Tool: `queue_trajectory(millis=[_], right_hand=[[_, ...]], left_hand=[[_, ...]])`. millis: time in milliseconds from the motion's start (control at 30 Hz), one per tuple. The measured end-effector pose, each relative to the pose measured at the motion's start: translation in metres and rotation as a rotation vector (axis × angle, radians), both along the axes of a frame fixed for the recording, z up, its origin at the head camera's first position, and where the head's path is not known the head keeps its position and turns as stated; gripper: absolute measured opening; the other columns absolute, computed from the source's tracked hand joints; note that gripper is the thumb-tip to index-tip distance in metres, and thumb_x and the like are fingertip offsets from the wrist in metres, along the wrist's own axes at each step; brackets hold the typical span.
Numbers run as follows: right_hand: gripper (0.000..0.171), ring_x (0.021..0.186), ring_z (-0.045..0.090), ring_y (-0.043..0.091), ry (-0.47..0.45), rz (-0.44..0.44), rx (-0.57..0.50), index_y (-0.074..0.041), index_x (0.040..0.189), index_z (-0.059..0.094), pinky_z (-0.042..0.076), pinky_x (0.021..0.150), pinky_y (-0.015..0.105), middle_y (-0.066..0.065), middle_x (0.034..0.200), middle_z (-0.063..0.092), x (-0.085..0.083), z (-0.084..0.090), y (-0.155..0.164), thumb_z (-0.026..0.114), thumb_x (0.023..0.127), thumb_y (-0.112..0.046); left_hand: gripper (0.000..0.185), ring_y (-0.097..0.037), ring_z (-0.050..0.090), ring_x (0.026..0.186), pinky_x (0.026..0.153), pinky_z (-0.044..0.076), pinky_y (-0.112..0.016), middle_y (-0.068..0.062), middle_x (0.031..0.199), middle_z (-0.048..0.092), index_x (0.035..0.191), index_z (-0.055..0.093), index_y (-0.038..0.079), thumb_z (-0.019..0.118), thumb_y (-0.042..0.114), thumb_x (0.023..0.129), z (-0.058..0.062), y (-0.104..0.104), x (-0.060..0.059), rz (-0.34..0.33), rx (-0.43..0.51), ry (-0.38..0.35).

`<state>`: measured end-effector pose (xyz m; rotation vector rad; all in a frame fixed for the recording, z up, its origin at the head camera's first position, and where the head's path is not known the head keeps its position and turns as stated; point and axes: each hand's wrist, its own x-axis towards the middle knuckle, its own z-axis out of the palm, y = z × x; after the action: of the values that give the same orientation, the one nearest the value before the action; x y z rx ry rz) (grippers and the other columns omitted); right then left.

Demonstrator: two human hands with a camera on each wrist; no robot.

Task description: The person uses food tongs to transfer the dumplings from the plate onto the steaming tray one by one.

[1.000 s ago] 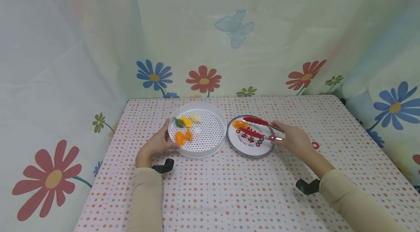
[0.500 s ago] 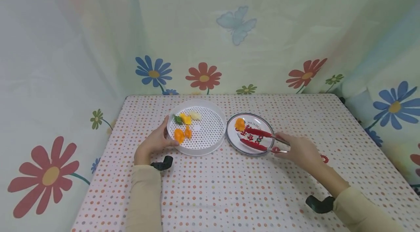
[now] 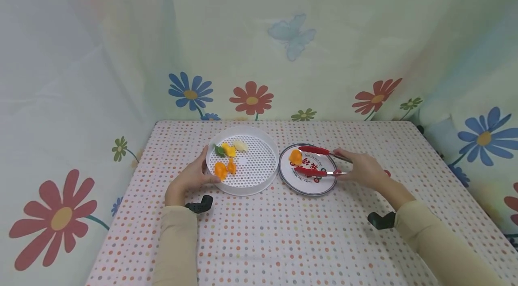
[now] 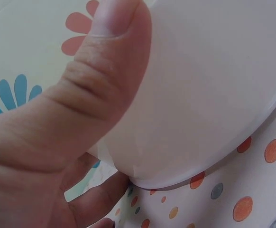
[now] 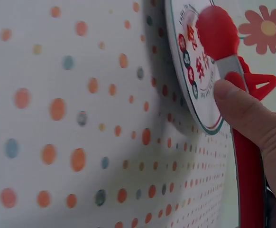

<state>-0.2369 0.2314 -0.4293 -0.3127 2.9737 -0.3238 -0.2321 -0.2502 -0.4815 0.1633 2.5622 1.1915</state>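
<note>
In the head view, my left hand (image 3: 191, 175) grips the left side of a round white steamer basket (image 3: 269, 182) with a perforated bottom. The thumb (image 4: 105, 71) presses its outer wall in the left wrist view, the other fingers reaching round low behind it. Inside lie a green piece (image 3: 219, 151), yellow pieces (image 3: 229, 149), a pale piece (image 3: 240, 145) and orange pieces (image 3: 221, 171). My right hand (image 3: 364, 170) holds red-tipped tongs (image 3: 315, 172) over a patterned plate (image 3: 293, 182). The tongs' tips stand spread, one on each side of an orange pepper-like piece (image 3: 296, 157).
Basket and plate stand side by side on a dotted tablecloth (image 3: 259, 236). A flowered curtain (image 3: 336, 52) rises behind the table's far edge. A small red ring (image 3: 387, 173) shows partly behind the right wrist.
The tongs drew back right and nearer, away from the orange piece, then returned forward and left around it with tips spread. The left hand and basket stay in place.
</note>
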Motion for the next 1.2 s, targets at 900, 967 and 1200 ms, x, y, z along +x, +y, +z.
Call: queue_trajectory(millis=[900, 967, 1200], right_hand=[[0.092, 0.116, 0.055, 0.043, -0.130, 0.217, 0.109, -0.018, 0.143, 0.044, 0.046, 0.090, 0.062, 0.024, 0.136, 0.053, -0.070, 0.026, 0.012, 0.087, 0.063, -0.037], [0.093, 0.116, 0.054, 0.043, -0.139, 0.225, 0.127, -0.017, 0.143, 0.044, 0.047, 0.089, 0.061, 0.023, 0.135, 0.053, -0.073, 0.031, 0.009, 0.087, 0.063, -0.038], [0.086, 0.110, 0.059, 0.039, -0.113, 0.291, 0.214, -0.019, 0.138, 0.051, 0.049, 0.088, 0.058, 0.018, 0.128, 0.061, -0.082, 0.052, -0.006, 0.088, 0.062, -0.030]], left_hand=[[0.130, -0.032, 0.015, 0.147, 0.118, 0.016, -0.050, -0.011, 0.160, 0.013, 0.154, -0.006, 0.019, 0.083, 0.048, 0.064, 0.002, 0.001, 0.000, 0.017, -0.017, 0.012], [0.130, -0.031, 0.015, 0.147, 0.119, 0.016, -0.049, -0.011, 0.160, 0.012, 0.154, -0.006, 0.019, 0.083, 0.048, 0.064, 0.003, 0.001, 0.000, 0.019, -0.018, 0.007], [0.129, -0.030, 0.014, 0.148, 0.119, 0.016, -0.048, -0.010, 0.161, 0.011, 0.154, -0.007, 0.019, 0.083, 0.047, 0.064, 0.002, 0.001, -0.001, 0.018, -0.013, 0.005]])
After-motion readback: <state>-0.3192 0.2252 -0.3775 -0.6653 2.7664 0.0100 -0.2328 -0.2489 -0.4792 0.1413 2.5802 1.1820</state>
